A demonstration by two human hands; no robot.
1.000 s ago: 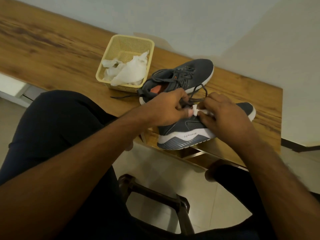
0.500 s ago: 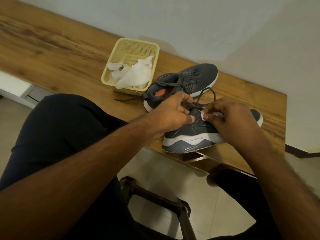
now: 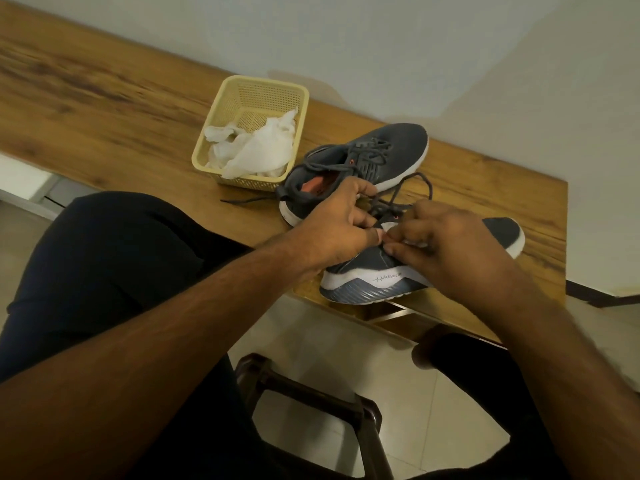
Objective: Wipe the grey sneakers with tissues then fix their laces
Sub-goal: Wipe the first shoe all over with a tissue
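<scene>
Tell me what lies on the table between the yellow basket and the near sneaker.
In the head view, the second grey sneaker lies between the yellow plastic basket and the near grey sneaker, its loose dark lace trailing on the wooden table.

Plain room, home or small office; cannot tell which. Long wood-grain table (image 3: 104, 98) set against bare pale wall (image 3: 381, 46). Pale tiled floor (image 3: 311, 334) below, dark skirting strip (image 3: 595, 292) at wall foot. Dark stool frame (image 3: 311, 393) under seated person's legs. Household clutter on tabletop: yellow plastic basket (image 3: 301, 98) holding crumpled tissues (image 3: 256, 150), pair of grey sneakers (image 3: 391, 147) beside it.
</scene>
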